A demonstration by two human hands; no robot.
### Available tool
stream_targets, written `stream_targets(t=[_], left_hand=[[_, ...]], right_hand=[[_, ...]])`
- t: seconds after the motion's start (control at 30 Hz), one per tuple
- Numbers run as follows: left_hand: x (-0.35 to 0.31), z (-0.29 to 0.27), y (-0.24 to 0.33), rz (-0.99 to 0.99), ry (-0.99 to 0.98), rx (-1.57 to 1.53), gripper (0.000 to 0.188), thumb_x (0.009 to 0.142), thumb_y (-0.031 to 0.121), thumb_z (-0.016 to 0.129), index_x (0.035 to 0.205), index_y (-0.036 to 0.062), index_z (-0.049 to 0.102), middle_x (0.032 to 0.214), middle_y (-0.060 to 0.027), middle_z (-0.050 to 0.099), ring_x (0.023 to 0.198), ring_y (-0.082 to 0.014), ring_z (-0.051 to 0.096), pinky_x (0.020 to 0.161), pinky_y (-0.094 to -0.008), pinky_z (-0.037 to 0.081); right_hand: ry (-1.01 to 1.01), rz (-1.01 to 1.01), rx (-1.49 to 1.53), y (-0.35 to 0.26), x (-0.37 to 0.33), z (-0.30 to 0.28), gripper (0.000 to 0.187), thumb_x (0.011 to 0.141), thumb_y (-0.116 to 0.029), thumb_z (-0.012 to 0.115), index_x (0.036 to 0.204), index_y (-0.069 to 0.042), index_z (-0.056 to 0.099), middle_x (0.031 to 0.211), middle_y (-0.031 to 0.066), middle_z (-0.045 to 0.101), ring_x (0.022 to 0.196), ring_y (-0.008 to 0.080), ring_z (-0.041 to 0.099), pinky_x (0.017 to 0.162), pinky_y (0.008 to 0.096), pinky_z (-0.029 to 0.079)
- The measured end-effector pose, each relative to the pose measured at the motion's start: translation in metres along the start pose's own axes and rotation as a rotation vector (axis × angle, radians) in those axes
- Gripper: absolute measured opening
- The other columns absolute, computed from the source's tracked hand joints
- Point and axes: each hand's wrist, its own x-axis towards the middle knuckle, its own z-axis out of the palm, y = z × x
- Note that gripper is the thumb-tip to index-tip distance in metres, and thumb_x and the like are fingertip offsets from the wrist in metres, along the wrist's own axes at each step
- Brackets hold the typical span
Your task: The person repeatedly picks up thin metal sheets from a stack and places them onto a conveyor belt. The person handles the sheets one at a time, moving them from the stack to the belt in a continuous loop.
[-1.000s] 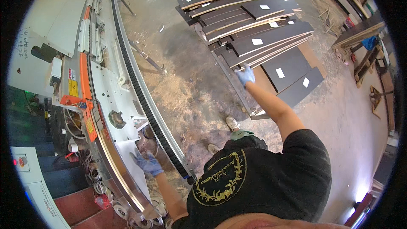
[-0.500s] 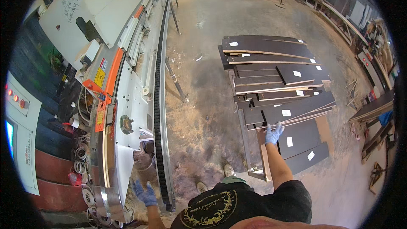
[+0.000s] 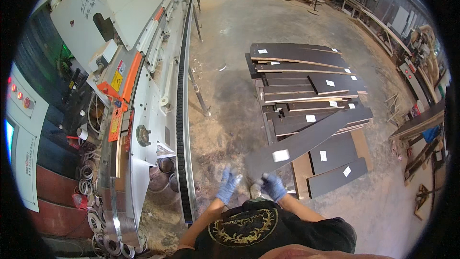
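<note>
One long dark panel (image 3: 314, 134) with a white label lies slanted over the stack, its near end pulled out toward me and blurred by motion. My right hand (image 3: 273, 187), in a blue glove, is closed on the lower edge of that near end. Left of the panel's end hovers my left hand (image 3: 229, 185), also gloved, with its fingers apart and holding nothing. Beneath and beyond, several more dark panels (image 3: 297, 56) with pale edges and white labels lie stacked. Two shorter labelled panels (image 3: 337, 177) rest on the near right part of the pile.
Along my left runs a long white and orange machine (image 3: 148, 129) with a black roller track (image 3: 182, 115). A control panel (image 3: 24, 148) with red lights stands at the far left. Rolls of edging strip (image 3: 96, 221) lie below the machine. Wooden boards (image 3: 417, 120) lean at the right.
My right hand has drawn the top panel off the stack, swinging its near end left toward me. My left hand has moved right, from beside the machine to near the panel's end.
</note>
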Motion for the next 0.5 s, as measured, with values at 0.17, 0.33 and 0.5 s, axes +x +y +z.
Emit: stream_targets(t=[0.17,0.33,0.5], left_hand=[[-0.052,-0.038,0.064,0.155,-0.017,0.206,0.053,0.079,0.017,0.065,0.123,0.005,0.037,0.106,-0.0073,0.05,0.095,-0.0183,0.051,0.085,-0.0316,0.044],[-0.103,-0.151,0.082,0.408,0.297,0.612,0.069,0.073,0.023,0.067,0.132,0.0101,0.033,0.131,-0.0143,0.038,0.122,-0.0277,0.035,0.102,-0.0403,0.029],[-0.152,-0.136,0.153,0.377,0.234,1.756,0.098,0.054,0.054,0.072,0.134,0.0125,0.034,0.136,-0.0205,0.03,0.127,-0.0404,0.026,0.105,-0.0536,0.017]], right_hand=[[-0.071,-0.011,0.312,-0.037,0.006,-0.033,0.029,0.08,-0.027,0.063,0.106,-0.018,0.054,0.102,0.003,0.06,0.096,0.0235,0.056,0.075,0.0448,0.05],[0.025,0.032,-0.077,0.012,0.012,0.012,0.027,0.081,-0.02,0.064,0.106,-0.014,0.053,0.101,0.0019,0.059,0.09,0.019,0.058,0.072,0.035,0.051],[-0.167,0.245,-0.295,0.092,0.003,0.1,0.033,0.083,-0.017,0.064,0.111,-0.006,0.052,0.106,0.0057,0.058,0.088,0.0167,0.06,0.07,0.0304,0.054]])
